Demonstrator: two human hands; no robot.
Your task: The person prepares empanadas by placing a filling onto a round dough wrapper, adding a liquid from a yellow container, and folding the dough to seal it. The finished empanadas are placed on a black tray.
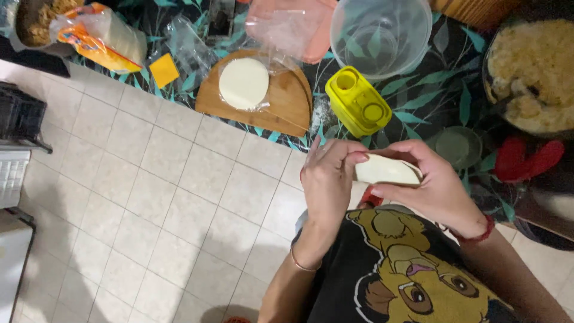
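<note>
A: Where the view begins, nearest the camera, what do the person's hands have?

B: Both hold a pale, flat piece of dough (pixel 385 170) in the air above the tiled floor (pixel 149 197), just in front of the black printed shirt (pixel 406 269). The right hand (pixel 439 188) cups it from below, its grip closed around the piece. The left hand (pixel 327 179) presses its fingertips (pixel 359 158) on the near edge, so that grip is clamped on the dough too.

A: And just beyond the hands?

B: The counter (pixel 418 101), covered with a dark leaf-patterned cloth. A yellow plastic container (pixel 357 101) lies near its edge, and to the left of it a wooden board (pixel 287 101) carries a white dough disc (pixel 243 82) under clear plastic film.

A: Farther off?

B: A clear plastic bowl (pixel 382 30) stands behind the yellow container, a pink lid (pixel 299 27) beside it. A small yellow square (pixel 164 70) lies left of the board, near an orange-printed bag (pixel 98 36). At the right edge sits a large bowl of crumbly pale food (pixel 532 72).
</note>
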